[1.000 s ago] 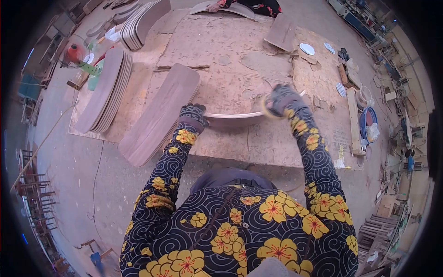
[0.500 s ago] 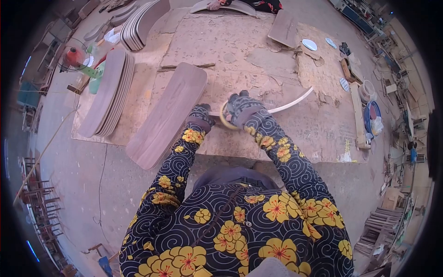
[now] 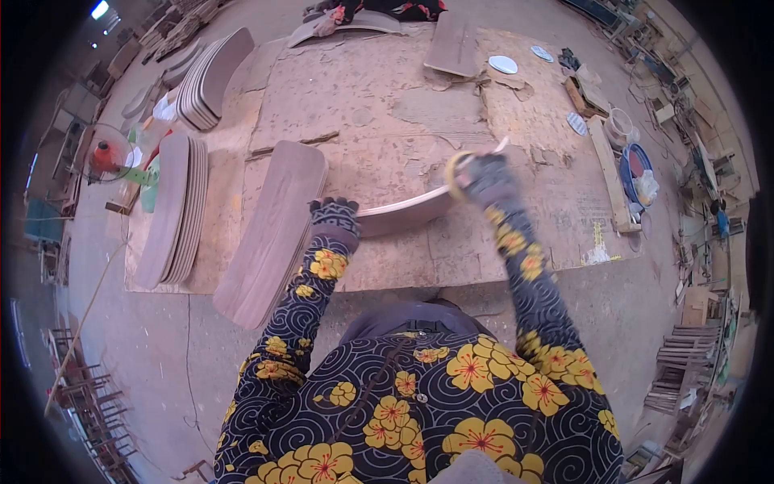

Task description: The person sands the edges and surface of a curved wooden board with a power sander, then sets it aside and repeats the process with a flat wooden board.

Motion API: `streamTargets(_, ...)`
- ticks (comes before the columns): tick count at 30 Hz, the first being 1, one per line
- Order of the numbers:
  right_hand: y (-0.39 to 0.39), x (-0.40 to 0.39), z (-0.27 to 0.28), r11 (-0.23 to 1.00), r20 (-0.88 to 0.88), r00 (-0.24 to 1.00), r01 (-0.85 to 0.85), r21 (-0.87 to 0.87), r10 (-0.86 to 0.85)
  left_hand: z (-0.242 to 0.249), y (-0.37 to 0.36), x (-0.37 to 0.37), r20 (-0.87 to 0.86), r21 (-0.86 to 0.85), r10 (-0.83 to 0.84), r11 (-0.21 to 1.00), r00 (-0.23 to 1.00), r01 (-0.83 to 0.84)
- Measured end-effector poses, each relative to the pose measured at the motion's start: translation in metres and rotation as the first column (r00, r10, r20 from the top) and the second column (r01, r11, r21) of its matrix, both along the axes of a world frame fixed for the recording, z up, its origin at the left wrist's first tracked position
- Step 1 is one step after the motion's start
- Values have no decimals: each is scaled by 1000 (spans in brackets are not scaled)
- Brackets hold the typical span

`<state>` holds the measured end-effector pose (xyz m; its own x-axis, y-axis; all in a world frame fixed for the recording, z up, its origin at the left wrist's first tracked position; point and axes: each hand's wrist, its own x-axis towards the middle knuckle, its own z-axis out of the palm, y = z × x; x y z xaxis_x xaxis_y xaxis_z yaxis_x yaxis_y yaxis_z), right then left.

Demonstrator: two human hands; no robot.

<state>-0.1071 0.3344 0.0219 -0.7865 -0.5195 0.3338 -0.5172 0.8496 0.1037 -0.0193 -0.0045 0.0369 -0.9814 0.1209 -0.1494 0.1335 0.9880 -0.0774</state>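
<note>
A curved wooden panel (image 3: 407, 216) stands on its long edge in front of me, its pale upper edge facing up. My left hand (image 3: 334, 219), in a dark patterned glove, is closed over the panel's left end. Toward the other end, my right hand (image 3: 488, 181) is blurred by motion and grips a yellow ring that looks like a roll of tape (image 3: 454, 177). The roll is at the panel's upper edge; whether it touches cannot be made out. Left of my left hand lies a flat wooden panel (image 3: 274, 230) with rounded corners.
Stacks of curved panels (image 3: 173, 214) (image 3: 214, 81) stand at the left, near a green and red fan (image 3: 105, 157). Across the cardboard-covered table (image 3: 363, 121), another person's hand (image 3: 329, 24) touches a curved panel. A blue basin (image 3: 637, 173) and a wooden bar (image 3: 613, 173) are at the right.
My right hand has moved right and away from my left hand, along the panel's edge with the yellow roll. The curved panel's broad face now shows more. The view has shifted.
</note>
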Motion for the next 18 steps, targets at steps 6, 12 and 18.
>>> streamTargets(6,-67,63,16,883,-11,997,-77,-464,81,-10,79,-16,36,126,16,992,999,-20)
streamTargets(12,20,-4,13,911,279,938,289,-294,-207,-28,99,-13,-142,102,12,995,990,3)
streamTargets(18,125,-136,15,985,225,962,136,105,-156,-43,91,-15,-309,94,-30,994,951,62)
